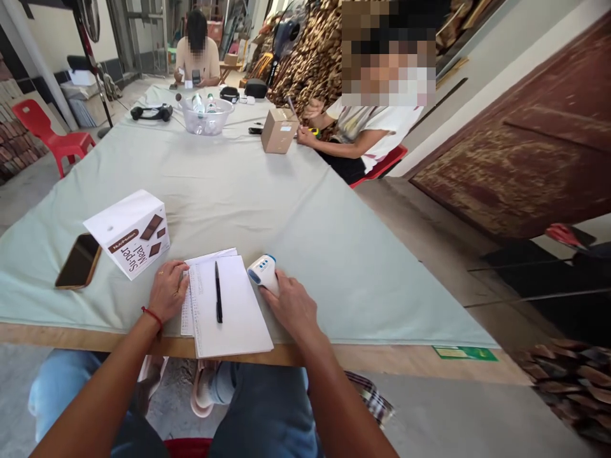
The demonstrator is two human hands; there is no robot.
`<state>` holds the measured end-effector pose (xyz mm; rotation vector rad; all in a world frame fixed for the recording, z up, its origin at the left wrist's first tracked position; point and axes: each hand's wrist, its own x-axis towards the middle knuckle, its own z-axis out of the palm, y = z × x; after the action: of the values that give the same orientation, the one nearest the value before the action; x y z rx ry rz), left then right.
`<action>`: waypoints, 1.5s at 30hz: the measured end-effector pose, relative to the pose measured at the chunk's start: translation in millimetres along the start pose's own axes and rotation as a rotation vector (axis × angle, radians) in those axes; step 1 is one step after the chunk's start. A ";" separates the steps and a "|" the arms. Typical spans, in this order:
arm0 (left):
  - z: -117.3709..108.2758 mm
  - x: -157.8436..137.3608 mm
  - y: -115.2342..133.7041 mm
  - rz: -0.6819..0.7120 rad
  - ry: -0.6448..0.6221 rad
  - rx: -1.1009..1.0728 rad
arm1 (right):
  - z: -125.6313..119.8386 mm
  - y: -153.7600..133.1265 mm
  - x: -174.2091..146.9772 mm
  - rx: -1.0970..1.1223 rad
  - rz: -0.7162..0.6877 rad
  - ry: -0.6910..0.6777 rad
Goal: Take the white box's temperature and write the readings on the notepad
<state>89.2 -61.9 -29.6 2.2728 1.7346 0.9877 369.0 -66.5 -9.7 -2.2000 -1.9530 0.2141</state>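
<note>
Paper: part-written, mostly blank
Pen: atop paper
Right hand: clamped on white device, paper's right
Left hand: loose, paper's left

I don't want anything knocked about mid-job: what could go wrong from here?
The top sheet reaches the near edge of the table, so a nudge might slide it off. The pen lies loose on that sheet and could roll if it shifts. The left hand is close to the white box, so a sideways move might bump it toward the phone.
</note>
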 end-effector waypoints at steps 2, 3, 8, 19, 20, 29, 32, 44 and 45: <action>-0.1 0.0 2.8 -0.017 -0.009 0.003 | 2.1 2.6 2.0 -0.015 -0.007 0.020; 0.1 0.2 3.8 -0.024 -0.010 0.005 | 3.3 3.3 1.7 -0.023 -0.015 0.051; 1.0 0.4 5.8 -0.046 0.000 -0.009 | 10.8 -12.5 -7.5 0.069 -0.158 0.320; -1.8 -3.6 10.7 -0.071 -0.035 0.001 | 20.8 -88.5 -5.9 0.191 -0.222 -0.071; -2.3 -4.0 12.1 -0.072 -0.049 0.010 | 21.9 -85.0 -5.0 0.249 -0.250 -0.055; -6.1 -7.2 14.4 0.024 -0.189 0.039 | 44.0 -68.1 -17.5 1.039 -0.378 0.121; -7.0 -7.6 16.0 0.026 -0.237 0.054 | 42.1 -72.4 -24.9 1.079 -0.354 0.071; -6.5 -8.3 21.9 0.006 -0.257 0.075 | 39.3 -84.9 -30.9 1.130 -0.148 -0.047; -6.1 -8.7 22.0 0.005 -0.252 0.077 | 40.8 -85.9 -31.6 1.120 -0.141 -0.042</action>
<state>102.8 -78.9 -18.3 2.3302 1.6868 0.6122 272.8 -86.2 -29.5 -1.3020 -1.3988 1.0292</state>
